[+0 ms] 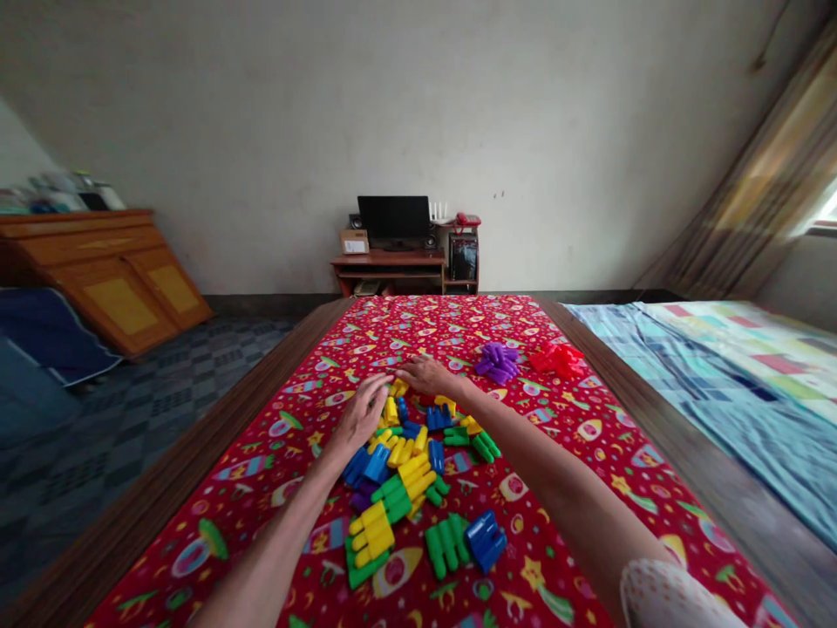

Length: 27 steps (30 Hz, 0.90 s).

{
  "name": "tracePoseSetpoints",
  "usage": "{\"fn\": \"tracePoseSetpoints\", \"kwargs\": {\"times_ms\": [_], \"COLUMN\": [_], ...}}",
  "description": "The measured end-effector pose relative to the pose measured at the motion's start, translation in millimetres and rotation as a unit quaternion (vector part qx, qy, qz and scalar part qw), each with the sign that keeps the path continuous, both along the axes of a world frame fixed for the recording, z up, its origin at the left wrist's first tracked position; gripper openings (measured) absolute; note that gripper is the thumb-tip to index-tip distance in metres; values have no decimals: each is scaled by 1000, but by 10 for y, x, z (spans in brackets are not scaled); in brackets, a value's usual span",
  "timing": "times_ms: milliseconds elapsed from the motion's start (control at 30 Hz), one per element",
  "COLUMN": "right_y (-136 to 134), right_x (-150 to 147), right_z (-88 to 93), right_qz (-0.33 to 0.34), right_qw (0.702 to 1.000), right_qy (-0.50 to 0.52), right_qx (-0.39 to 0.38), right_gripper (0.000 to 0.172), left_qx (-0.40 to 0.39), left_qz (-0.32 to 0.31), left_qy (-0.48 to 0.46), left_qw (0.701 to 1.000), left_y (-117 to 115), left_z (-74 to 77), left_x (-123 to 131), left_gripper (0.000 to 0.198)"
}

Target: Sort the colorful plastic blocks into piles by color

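Observation:
Plastic building blocks with rounded finger-like prongs lie in a loose pile. At its far end my right hand (pixel 426 375) reaches across from the right, its curled fingertips closed on a yellow building block (pixel 398 387). My left hand (pixel 366 413) is bent around the pile's far left side, fingertips closed at that same yellow block; its palm side is hidden. Below the hands lie more yellow blocks (pixel 406 448), blue blocks (pixel 367 466) and green blocks (pixel 392 498). Nearer to me, a green block (pixel 447 546) and a blue block (pixel 486 540) sit side by side.
A purple block cluster (pixel 498 362) and a red block cluster (pixel 558 359) lie to the right on the red patterned tablecloth (pixel 445 327). Beyond the table stands a desk (pixel 389 259) with a monitor (pixel 393 220). A bed (pixel 706 375) is at right, a wooden cabinet (pixel 124 279) at left.

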State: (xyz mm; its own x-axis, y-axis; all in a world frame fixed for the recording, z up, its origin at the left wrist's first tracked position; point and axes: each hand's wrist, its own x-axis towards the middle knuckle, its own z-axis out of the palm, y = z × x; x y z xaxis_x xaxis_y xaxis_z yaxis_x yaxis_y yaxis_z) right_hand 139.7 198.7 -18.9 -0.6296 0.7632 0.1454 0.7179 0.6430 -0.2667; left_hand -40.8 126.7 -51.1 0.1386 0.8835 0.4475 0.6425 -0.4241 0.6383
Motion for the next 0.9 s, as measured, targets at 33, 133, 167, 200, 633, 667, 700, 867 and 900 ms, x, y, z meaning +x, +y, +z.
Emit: {"fn": "tracePoseSetpoints", "kwargs": {"times_ms": [33,133,167,200,633,667,700,867,900], "right_y": [-56,-331,-444,-557,-1254,-1289,-1315,-1267,-1239], "right_x": [-11,76,143,227,1234,1232,1237,1395,1426], "right_z": [-32,-63,-43,-11,-148,-160,-159,-132,-147], "right_qz": [17,75,95,115,-68,-75,-88,-166,-162], "right_qw": [1000,997,995,993,986,981,974,960,964], "right_qy": [1,8,15,25,152,175,203,214,194], "right_qx": [8,22,18,12,-19,-36,-51,-74,-81], "right_gripper": [46,47,46,45,49,49,48,41,40], "left_qx": [3,-37,-57,-73,-115,-117,-120,-91,-79], "left_qz": [7,-26,-49,-72,-269,-272,-268,-182,-165], "left_qy": [-7,-3,4,13,31,24,12,7,22], "left_qw": [1000,999,997,995,956,955,956,979,983], "left_y": [-3,-31,-48,-67,-368,-371,-360,-155,-108], "left_z": [10,69,97,127,279,287,292,222,191], "left_x": [10,33,37,41,677,690,679,373,299], "left_gripper": [47,52,54,54,56,57,57,57,57]}}
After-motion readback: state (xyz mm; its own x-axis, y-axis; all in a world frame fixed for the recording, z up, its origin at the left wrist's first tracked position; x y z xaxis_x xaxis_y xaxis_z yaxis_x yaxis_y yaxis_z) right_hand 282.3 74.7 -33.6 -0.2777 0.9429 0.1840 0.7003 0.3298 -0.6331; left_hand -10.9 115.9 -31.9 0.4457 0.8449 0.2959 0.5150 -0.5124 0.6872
